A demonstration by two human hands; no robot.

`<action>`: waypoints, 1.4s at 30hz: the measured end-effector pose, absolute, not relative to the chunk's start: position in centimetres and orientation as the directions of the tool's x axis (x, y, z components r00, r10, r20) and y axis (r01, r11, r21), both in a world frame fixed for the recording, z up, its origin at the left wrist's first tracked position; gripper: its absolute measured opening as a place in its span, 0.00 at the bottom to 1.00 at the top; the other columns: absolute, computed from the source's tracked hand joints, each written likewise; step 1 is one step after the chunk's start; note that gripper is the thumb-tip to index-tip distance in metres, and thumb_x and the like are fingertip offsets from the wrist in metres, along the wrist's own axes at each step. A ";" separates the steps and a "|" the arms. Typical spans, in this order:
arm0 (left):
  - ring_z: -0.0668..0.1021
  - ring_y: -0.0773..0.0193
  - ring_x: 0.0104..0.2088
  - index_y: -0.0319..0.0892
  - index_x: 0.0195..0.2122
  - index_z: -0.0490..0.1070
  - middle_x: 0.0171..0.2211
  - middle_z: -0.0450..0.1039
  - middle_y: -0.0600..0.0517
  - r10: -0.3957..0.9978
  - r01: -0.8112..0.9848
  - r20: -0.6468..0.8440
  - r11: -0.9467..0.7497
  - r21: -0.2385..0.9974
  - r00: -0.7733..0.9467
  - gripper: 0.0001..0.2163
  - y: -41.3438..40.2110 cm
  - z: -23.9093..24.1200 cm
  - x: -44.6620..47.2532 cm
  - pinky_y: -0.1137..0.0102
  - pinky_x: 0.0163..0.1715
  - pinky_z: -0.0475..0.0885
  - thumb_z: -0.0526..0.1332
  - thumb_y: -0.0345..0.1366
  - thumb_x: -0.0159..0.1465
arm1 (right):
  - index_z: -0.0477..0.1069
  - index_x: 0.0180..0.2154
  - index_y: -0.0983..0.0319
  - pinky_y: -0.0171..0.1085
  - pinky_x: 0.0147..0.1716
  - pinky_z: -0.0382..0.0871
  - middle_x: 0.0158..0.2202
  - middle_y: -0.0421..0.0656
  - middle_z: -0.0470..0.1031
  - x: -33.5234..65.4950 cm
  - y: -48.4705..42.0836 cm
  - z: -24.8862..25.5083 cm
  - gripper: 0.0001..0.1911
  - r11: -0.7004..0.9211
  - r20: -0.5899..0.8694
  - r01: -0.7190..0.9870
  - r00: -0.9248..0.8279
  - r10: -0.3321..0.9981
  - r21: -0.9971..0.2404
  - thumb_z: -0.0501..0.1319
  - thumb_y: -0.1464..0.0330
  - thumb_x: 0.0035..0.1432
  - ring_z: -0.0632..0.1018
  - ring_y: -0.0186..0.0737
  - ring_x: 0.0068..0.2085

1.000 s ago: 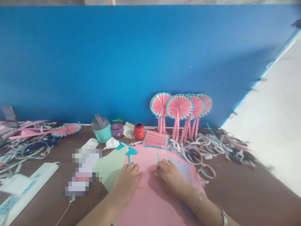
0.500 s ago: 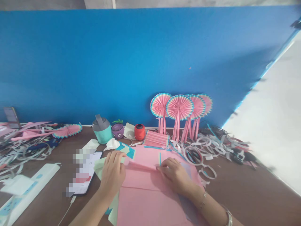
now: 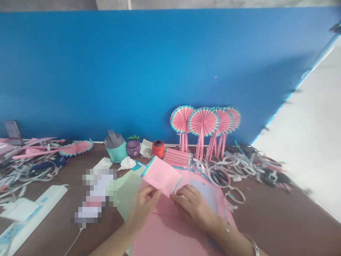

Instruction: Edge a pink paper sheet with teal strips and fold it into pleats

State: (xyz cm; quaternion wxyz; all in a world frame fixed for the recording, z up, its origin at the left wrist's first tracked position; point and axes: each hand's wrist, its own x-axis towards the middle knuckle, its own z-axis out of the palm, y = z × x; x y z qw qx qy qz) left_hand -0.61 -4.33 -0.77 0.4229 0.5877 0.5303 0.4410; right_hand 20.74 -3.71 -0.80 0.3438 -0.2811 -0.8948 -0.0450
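Observation:
My left hand and my right hand both pinch the near edge of a pink paper strip with a teal border, which is lifted and tilted up off the table. Under my hands lies a larger pink sheet on a pale green sheet. A bracelet and a bangle sit on my right wrist.
Several finished pink paper fans stand against the blue wall, with a folded pink pleat stack before them. A red thread spool, purple pot and teal container stand behind. Paper curls litter the right; a phone and power strip lie left.
The pink strip, which lay flat under my hands, is now lifted off the sheet. My left hand went left along it, then came back to pinch its near edge.

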 end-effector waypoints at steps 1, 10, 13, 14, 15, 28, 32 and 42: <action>0.75 0.61 0.28 0.39 0.27 0.74 0.25 0.74 0.50 0.994 0.285 0.106 -0.106 0.953 0.015 0.18 -4.3 -0.9 -0.7 0.70 0.30 0.69 0.58 0.48 0.63 | 0.70 0.50 0.61 0.38 0.33 0.67 0.36 0.45 0.75 20.7 -3.7 -0.8 0.15 0.839 0.623 0.532 -0.619 0.479 -0.116 0.55 0.75 0.64 0.72 0.39 0.35; 0.74 0.59 0.40 0.44 0.46 0.75 0.35 0.74 0.49 0.709 0.761 0.687 -0.532 0.372 0.160 0.12 -3.9 -0.2 -2.6 0.64 0.43 0.66 0.54 0.29 0.67 | 0.67 0.53 0.59 0.44 0.44 0.69 0.40 0.48 0.75 21.6 -5.1 -0.6 0.17 0.806 0.755 0.592 -0.535 0.379 0.014 0.56 0.76 0.62 0.74 0.44 0.44; 0.73 0.59 0.39 0.45 0.49 0.75 0.35 0.73 0.49 0.709 0.780 0.614 -0.581 0.232 0.346 0.15 -4.1 -0.4 -2.3 0.64 0.41 0.65 0.52 0.26 0.68 | 0.66 0.54 0.57 0.47 0.48 0.66 0.46 0.50 0.75 21.5 -4.9 -0.9 0.18 0.734 0.739 0.678 -0.516 0.432 0.044 0.57 0.72 0.63 0.73 0.49 0.50; 0.72 0.60 0.39 0.45 0.48 0.75 0.35 0.73 0.49 0.717 0.773 0.575 -0.597 0.215 0.394 0.15 -4.2 -0.5 -2.0 0.64 0.40 0.65 0.51 0.26 0.69 | 0.66 0.54 0.57 0.48 0.48 0.65 0.48 0.51 0.75 21.4 -4.7 -1.0 0.18 0.721 0.704 0.692 -0.528 0.474 0.034 0.56 0.71 0.63 0.72 0.49 0.51; 0.72 0.60 0.38 0.45 0.47 0.76 0.34 0.73 0.49 0.728 0.766 0.532 -0.608 0.211 0.431 0.15 -4.3 -0.6 -1.8 0.64 0.39 0.65 0.51 0.26 0.69 | 0.67 0.54 0.58 0.48 0.48 0.65 0.49 0.51 0.75 21.3 -4.4 -1.1 0.17 0.716 0.656 0.699 -0.545 0.522 0.012 0.55 0.71 0.63 0.72 0.49 0.52; 0.73 0.63 0.37 0.56 0.47 0.78 0.34 0.73 0.53 0.812 0.742 0.239 -0.584 0.329 0.533 0.15 -4.0 -0.7 -2.1 0.67 0.37 0.65 0.56 0.29 0.68 | 0.68 0.34 0.61 0.42 0.41 0.57 0.35 0.43 0.73 21.4 -3.4 -1.6 0.10 0.717 0.335 0.687 -0.652 0.680 -0.116 0.55 0.79 0.51 0.68 0.42 0.39; 0.75 0.62 0.40 0.52 0.44 0.79 0.36 0.75 0.53 0.841 0.740 0.176 -0.536 0.405 0.512 0.13 -4.1 -0.7 -2.2 0.67 0.40 0.66 0.56 0.30 0.68 | 0.68 0.31 0.61 0.42 0.38 0.58 0.32 0.44 0.72 21.5 -3.3 -1.8 0.08 0.705 0.288 0.695 -0.653 0.700 -0.139 0.55 0.78 0.51 0.68 0.42 0.36; 0.78 0.63 0.40 0.49 0.36 0.80 0.38 0.78 0.54 0.958 0.827 -0.015 -0.239 0.509 0.286 0.14 -3.8 1.2 -3.1 0.71 0.35 0.66 0.53 0.31 0.67 | 0.75 0.42 0.59 0.41 0.42 0.63 0.37 0.44 0.77 22.1 -2.6 -2.2 0.13 0.628 0.326 0.654 -0.537 0.778 -0.422 0.54 0.76 0.63 0.74 0.42 0.41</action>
